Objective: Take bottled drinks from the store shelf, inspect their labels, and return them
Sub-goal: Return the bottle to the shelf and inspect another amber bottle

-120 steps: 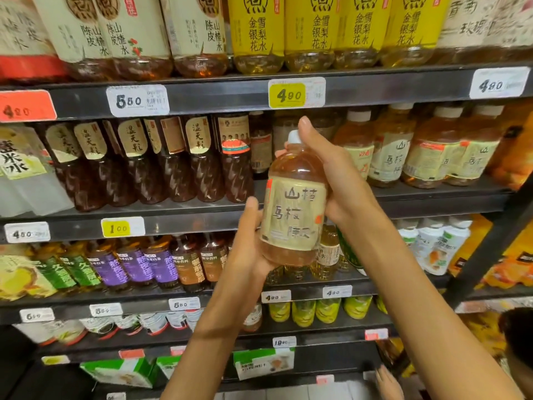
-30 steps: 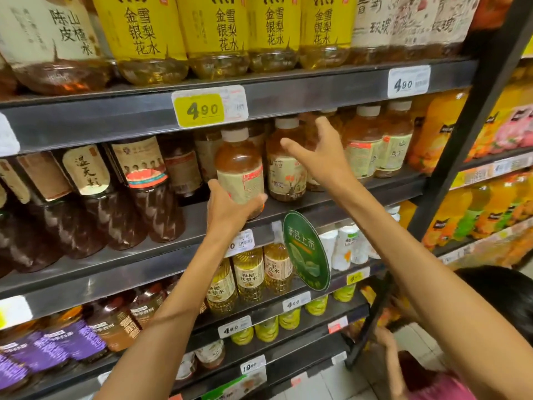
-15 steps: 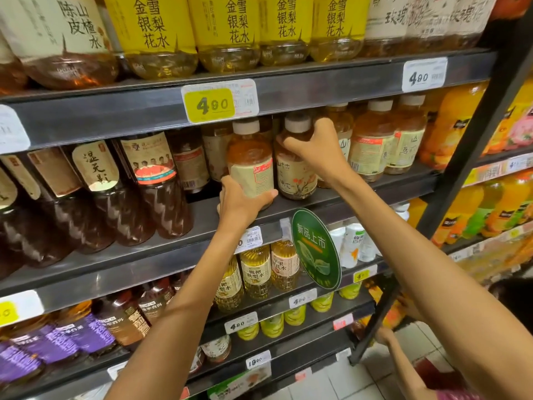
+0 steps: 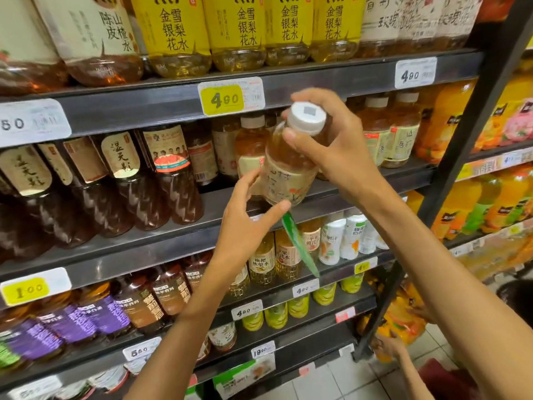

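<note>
An amber drink bottle (image 4: 288, 180) with a white cap and a beige label is tilted cap-first towards me, in front of the middle shelf (image 4: 161, 215). My right hand (image 4: 340, 157) grips it around the neck and shoulder. My left hand (image 4: 245, 226) is just below it with fingers spread, the thumb tip at the bottle's base and the fingertips by the label's left edge. A matching bottle (image 4: 251, 145) stands on the shelf right behind it, and two more (image 4: 389, 137) stand to the right.
Dark brown bottles (image 4: 121, 183) fill the shelf's left side, and large yellow-labelled bottles (image 4: 236, 30) stand on the shelf above. A green hanging sign (image 4: 300, 246) juts out below the bottle. A black upright (image 4: 461, 157) stands at right. Another person's hand (image 4: 389, 346) reaches in low right.
My right hand has pulled one amber bottle off the shelf and tilted it towards me. My left hand has let go of the neighbouring shelf bottle and moved under the lifted one.
</note>
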Tool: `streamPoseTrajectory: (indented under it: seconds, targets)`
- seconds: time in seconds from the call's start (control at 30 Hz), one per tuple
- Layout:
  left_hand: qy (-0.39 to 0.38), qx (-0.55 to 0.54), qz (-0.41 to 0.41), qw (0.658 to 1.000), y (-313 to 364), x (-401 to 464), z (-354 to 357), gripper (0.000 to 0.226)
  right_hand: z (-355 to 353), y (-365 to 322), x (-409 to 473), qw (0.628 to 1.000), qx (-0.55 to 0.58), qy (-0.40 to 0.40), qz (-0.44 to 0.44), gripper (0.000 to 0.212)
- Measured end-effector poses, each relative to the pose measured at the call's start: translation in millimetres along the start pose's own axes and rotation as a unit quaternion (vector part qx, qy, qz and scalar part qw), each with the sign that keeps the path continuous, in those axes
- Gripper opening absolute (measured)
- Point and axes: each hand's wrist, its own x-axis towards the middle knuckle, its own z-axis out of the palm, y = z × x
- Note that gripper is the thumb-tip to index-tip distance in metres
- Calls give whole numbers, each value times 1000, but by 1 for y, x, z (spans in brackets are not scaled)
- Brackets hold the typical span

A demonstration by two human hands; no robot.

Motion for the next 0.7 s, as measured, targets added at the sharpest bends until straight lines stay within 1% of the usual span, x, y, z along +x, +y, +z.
streamPoseTrajectory:
  seconds: [0.03,0.1,0.2,0.3,0.4,0.47,0.53,0.6,0.63,0.7]
  targets:
    - [-6,0,8,1000,4,-2,-2,75,2,-10,1,1000,23,-6,-5,35]
    - [9,8,27,1000,13,-6,-9,86,5,-28,2,996,88,-10,4,33]
    - [37,35,55,997,30,-15,-21,85,9,-43,-2,979,198,-20,40,32]
    - [30,27,32,999,42,-33,-30,81,15,-48,-6,966,245,-33,73,31]
    - [-40,-68,-16,997,47,-56,-30,60,21,-44,-5,950,287,-58,107,26]
    - [-97,-124,-55,986,48,-69,-26,51,25,-38,-7,922,346,-98,145,28]
    - [-122,-184,-105,970,44,-79,-21,57,30,-33,-11,875,416,-148,197,33]
    - [-118,-263,-164,943,40,-85,-21,68,36,-29,-17,834,471,-174,228,42]
    - [-117,-286,-179,934,39,-86,-22,70,38,-28,-19,827,481,-177,232,39]
    - [-119,-302,-187,927,38,-88,-24,64,39,-27,-22,835,469,-164,235,27]
